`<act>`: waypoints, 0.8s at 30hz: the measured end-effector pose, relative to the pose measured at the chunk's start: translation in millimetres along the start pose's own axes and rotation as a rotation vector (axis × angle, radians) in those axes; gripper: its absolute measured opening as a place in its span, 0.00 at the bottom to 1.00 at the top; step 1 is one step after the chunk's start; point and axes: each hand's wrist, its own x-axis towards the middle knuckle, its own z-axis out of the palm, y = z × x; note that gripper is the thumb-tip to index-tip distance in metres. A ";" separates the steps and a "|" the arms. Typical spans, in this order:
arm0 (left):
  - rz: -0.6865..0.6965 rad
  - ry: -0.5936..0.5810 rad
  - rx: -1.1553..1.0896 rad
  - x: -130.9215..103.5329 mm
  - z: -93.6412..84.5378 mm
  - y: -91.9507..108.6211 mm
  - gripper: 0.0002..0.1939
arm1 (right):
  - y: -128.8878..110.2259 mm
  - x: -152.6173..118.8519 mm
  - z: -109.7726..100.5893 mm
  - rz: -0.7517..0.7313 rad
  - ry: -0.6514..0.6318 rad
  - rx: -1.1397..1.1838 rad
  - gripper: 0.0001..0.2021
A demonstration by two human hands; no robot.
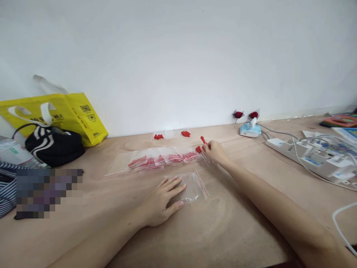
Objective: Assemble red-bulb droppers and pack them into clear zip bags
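Note:
My left hand lies flat with fingers spread on the left part of a clear zip bag with a red seal line. Farther off to the right, my right hand pinches a small red peg-like piece with a rounded end. Just beside those fingertips is another red piece. An overlapping row of clear zip bags with red pieces inside stretches left from my right hand. Near the wall, two small groups of red pieces, one left and one right, rest on clear plastic.
At the left stand a yellow bag and a black pouch with white stripes. A tissue pack and two dark red flowers sit by the wall. A power strip with plugs and cables lies at the right.

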 end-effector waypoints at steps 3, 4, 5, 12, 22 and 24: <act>0.023 0.043 -0.023 -1.1 2.0 -2.1 0.25 | 5.1 -18.4 -11.9 -0.064 -0.012 0.158 0.10; 0.033 0.076 -0.032 -1.7 3.1 -3.7 0.24 | 8.1 -26.5 -14.0 -0.079 -0.021 0.213 0.10; 0.041 0.113 -0.042 -2.4 4.3 -5.8 0.24 | 11.5 -34.8 -15.1 -0.092 -0.030 0.273 0.11; 0.027 0.218 -0.126 -8.0 8.5 -17.7 0.18 | 17.6 -75.9 -10.2 -0.101 -0.185 0.946 0.34; 0.040 0.141 -0.156 -6.0 1.2 -9.0 0.19 | 4.5 -83.1 3.4 0.015 -0.236 0.981 0.20; 0.037 0.143 -0.165 -5.9 0.9 -8.9 0.19 | 5.3 -81.6 -0.4 0.019 -0.214 0.973 0.19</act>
